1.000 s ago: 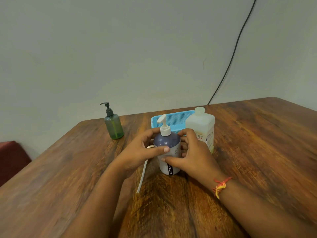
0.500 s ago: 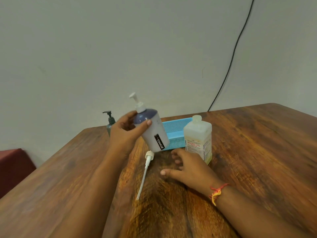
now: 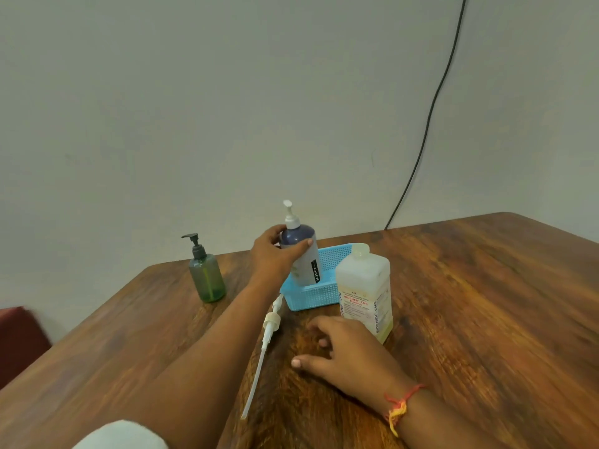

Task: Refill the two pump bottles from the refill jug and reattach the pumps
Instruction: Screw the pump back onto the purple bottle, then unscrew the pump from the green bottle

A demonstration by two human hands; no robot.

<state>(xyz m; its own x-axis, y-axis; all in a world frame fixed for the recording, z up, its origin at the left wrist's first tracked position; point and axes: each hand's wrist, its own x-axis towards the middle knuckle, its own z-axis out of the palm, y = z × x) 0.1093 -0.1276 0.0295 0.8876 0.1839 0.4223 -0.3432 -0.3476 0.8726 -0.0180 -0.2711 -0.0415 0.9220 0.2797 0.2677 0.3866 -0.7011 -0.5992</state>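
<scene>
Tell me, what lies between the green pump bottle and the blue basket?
Head view: the left forearm crosses that stretch of table, the left hand gripping the purple bottle.

green bottle [image 3: 207, 280], black pump on, upright far left. purple bottle [image 3: 299, 254] with white pump, base in blue basket [image 3: 312, 298]. translucent refill jug [image 3: 364, 286] upright just right. loose white pump [image 3: 264, 345] lies nearer.

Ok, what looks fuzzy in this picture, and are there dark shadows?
Head view: the white blob at the bottom edge is out of focus and the dark red thing at the left edge is smeared; the label on the translucent square refill jug reads sharply. Soft light, only a faint shadow under the right hand on the brown wooden table.
</scene>
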